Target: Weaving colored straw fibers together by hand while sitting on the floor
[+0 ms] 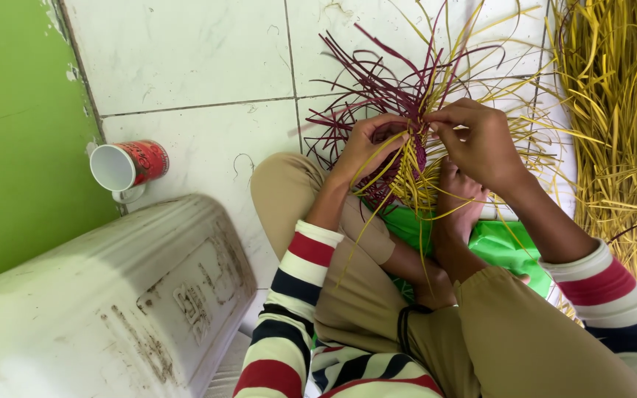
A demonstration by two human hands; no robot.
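White tiled floor, tipped red-and-white mug, white jerrycan, heap of yellow strips

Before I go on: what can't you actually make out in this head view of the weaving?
- Woven centre of the yellow and maroon strips: covered by the left hand and right hand, so the crossing pattern is unreadable.
- Fingertip grip: which strip each hand pinches is too fine to tell.
- Yellow strip pile: cut by the right and top edges.
- Green sheet: mostly hidden under legs and foot.
- White jerrycan: cut by the bottom-left edge.
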